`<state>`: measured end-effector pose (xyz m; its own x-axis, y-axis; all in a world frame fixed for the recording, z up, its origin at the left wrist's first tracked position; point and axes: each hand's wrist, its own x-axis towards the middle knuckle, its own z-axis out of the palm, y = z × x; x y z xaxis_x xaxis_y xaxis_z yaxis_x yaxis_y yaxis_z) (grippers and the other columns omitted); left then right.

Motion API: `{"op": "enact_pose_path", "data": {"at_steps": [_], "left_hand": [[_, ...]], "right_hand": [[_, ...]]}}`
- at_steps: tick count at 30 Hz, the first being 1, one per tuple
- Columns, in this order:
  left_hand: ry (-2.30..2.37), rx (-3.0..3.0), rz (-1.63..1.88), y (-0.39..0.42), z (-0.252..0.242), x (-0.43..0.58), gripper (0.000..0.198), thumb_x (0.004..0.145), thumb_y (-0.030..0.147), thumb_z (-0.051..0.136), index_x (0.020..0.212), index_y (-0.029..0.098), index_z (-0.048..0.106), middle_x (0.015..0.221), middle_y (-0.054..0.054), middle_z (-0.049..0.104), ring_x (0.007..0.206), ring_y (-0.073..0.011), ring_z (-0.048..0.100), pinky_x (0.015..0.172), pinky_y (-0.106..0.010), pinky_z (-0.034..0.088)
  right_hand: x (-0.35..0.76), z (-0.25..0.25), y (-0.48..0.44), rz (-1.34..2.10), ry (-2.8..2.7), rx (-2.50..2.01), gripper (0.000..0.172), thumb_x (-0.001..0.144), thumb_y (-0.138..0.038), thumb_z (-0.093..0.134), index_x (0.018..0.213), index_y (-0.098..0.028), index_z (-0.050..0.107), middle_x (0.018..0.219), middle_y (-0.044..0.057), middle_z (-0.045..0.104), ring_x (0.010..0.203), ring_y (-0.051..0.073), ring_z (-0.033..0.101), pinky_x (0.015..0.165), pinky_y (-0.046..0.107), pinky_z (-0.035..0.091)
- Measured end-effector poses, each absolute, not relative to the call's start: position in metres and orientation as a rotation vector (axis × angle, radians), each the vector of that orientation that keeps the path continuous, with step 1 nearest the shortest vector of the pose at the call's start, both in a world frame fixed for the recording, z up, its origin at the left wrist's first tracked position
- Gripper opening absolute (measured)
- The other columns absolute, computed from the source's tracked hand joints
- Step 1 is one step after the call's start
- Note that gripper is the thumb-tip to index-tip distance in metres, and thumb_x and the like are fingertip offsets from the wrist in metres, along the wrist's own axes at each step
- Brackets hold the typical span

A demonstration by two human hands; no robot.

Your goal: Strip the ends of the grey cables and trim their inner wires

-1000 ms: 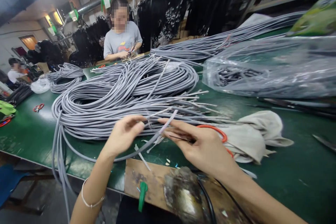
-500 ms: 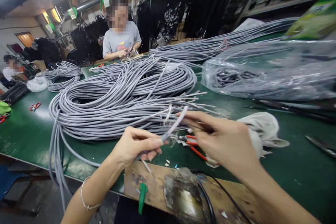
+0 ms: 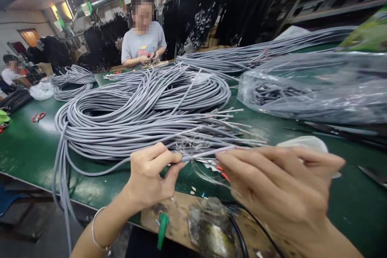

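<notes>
A grey cable with a pale stripped end (image 3: 202, 153) is stretched between my hands, over the front of a big coil of grey cables (image 3: 121, 125). My left hand (image 3: 154, 173) pinches the grey jacket between thumb and forefinger. The fingertips of my right hand (image 3: 281, 181) are closed on the pale end. Loose white strands (image 3: 193, 143) fan out around the cable near my left fingertips. Cutters with red handles (image 3: 222, 172) lie just behind and below the cable, partly covered by my right hand.
On the green table (image 3: 347, 217) are a clear plastic bag (image 3: 317, 88), more grey cables (image 3: 236, 54), red scissors (image 3: 38, 117) and a white cloth (image 3: 305, 143). A wooden board (image 3: 178, 209) is at the near edge. A person (image 3: 143, 36) works across the table.
My right hand has moved right and toward the camera, and the bent pale end is now pulled nearly straight. White strands have spread out. My left hand has turned, knuckles up.
</notes>
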<state>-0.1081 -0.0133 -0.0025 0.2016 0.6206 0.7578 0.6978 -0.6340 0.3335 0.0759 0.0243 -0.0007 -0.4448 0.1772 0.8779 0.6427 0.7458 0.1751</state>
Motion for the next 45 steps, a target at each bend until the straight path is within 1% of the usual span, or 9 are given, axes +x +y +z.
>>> {"op": "enact_pose_path", "data": {"at_steps": [7, 14, 19, 24, 28, 32, 36, 41, 45], "left_hand": [[-1.265, -2.373, -1.343, -0.013, -0.003, -0.106, 0.007, 0.079, 0.011, 0.058, 0.073, 0.013, 0.061, 0.062, -0.002, 0.058, 0.054, -0.0113, 0.05, 0.049, -0.023, 0.038], [-1.264, -2.389, -1.336, -0.014, -0.003, -0.107, 0.008, 0.08, 0.011, 0.057, 0.073, 0.014, 0.06, 0.062, -0.001, 0.057, 0.054, -0.011, 0.049, 0.05, -0.023, 0.037], [-1.322, -2.442, -1.513, -0.014, -0.003, -0.107, 0.008, 0.079, 0.013, 0.057, 0.071, 0.014, 0.057, 0.062, -0.001, 0.053, 0.057, -0.0107, 0.047, 0.05, -0.022, 0.036], [-1.403, -2.448, -1.788, -0.012, -0.004, -0.106, 0.011, 0.079, 0.019, 0.059, 0.069, 0.015, 0.056, 0.061, 0.001, 0.047, 0.056, -0.0102, 0.043, 0.049, -0.022, 0.032], [-1.47, -2.473, -1.899, -0.011, -0.005, -0.108, 0.015, 0.079, 0.023, 0.06, 0.068, 0.014, 0.056, 0.061, 0.001, 0.046, 0.055, -0.0097, 0.042, 0.048, -0.022, 0.031], [-1.571, -2.513, -1.955, -0.009, -0.005, -0.109, 0.018, 0.078, 0.026, 0.061, 0.066, 0.014, 0.056, 0.061, 0.001, 0.047, 0.053, -0.0086, 0.041, 0.045, -0.021, 0.029], [-1.552, -2.508, -1.887, -0.009, -0.005, -0.109, 0.016, 0.079, 0.024, 0.061, 0.067, 0.014, 0.057, 0.061, 0.001, 0.049, 0.054, -0.0092, 0.043, 0.045, -0.021, 0.03], [-1.421, -2.431, -1.77, -0.01, -0.004, -0.109, 0.012, 0.079, 0.02, 0.059, 0.068, 0.015, 0.057, 0.061, 0.001, 0.05, 0.055, -0.0102, 0.044, 0.047, -0.021, 0.032], [-1.412, -2.412, -1.733, -0.01, -0.003, -0.111, 0.011, 0.078, 0.018, 0.059, 0.068, 0.015, 0.056, 0.061, 0.001, 0.05, 0.053, -0.0095, 0.044, 0.047, -0.021, 0.033]], "right_hand": [[0.081, -0.001, 0.022, -0.625, -2.086, -0.647, 0.021, 0.085, -0.009, 0.048, 0.086, -0.028, 0.057, 0.073, -0.006, 0.072, 0.062, 0.014, 0.061, 0.063, 0.037, 0.031], [0.079, -0.003, 0.027, -0.466, -2.095, -0.556, 0.02, 0.084, -0.007, 0.047, 0.089, -0.025, 0.055, 0.07, -0.003, 0.07, 0.059, 0.015, 0.058, 0.062, 0.037, 0.029], [0.073, -0.011, 0.036, -0.025, -2.042, -0.517, 0.014, 0.083, -0.011, 0.055, 0.08, -0.023, 0.053, 0.062, -0.004, 0.063, 0.053, 0.012, 0.05, 0.058, 0.032, 0.033], [0.063, -0.023, 0.039, 0.447, -1.893, -0.544, 0.01, 0.086, -0.021, 0.056, 0.076, -0.024, 0.058, 0.061, -0.003, 0.06, 0.055, 0.011, 0.053, 0.054, 0.025, 0.041], [0.056, -0.029, 0.036, 0.75, -1.754, -0.584, 0.02, 0.084, -0.039, 0.057, 0.072, -0.024, 0.061, 0.06, -0.001, 0.061, 0.054, 0.011, 0.055, 0.047, 0.021, 0.042], [0.052, -0.029, 0.034, 0.895, -1.672, -0.644, 0.033, 0.079, -0.052, 0.059, 0.065, -0.022, 0.06, 0.057, -0.001, 0.059, 0.051, 0.011, 0.054, 0.045, 0.02, 0.043], [0.054, -0.023, 0.034, 0.788, -1.711, -0.668, 0.03, 0.08, -0.049, 0.059, 0.065, -0.022, 0.06, 0.056, 0.0, 0.061, 0.051, 0.013, 0.056, 0.045, 0.022, 0.044], [0.063, -0.016, 0.036, 0.391, -1.827, -0.61, 0.012, 0.083, -0.024, 0.058, 0.071, -0.024, 0.061, 0.059, -0.003, 0.064, 0.05, 0.012, 0.056, 0.048, 0.025, 0.043], [0.066, -0.014, 0.038, 0.166, -1.9, -0.538, 0.011, 0.082, -0.014, 0.058, 0.077, -0.024, 0.058, 0.063, -0.003, 0.065, 0.052, 0.013, 0.057, 0.055, 0.031, 0.043]]}}
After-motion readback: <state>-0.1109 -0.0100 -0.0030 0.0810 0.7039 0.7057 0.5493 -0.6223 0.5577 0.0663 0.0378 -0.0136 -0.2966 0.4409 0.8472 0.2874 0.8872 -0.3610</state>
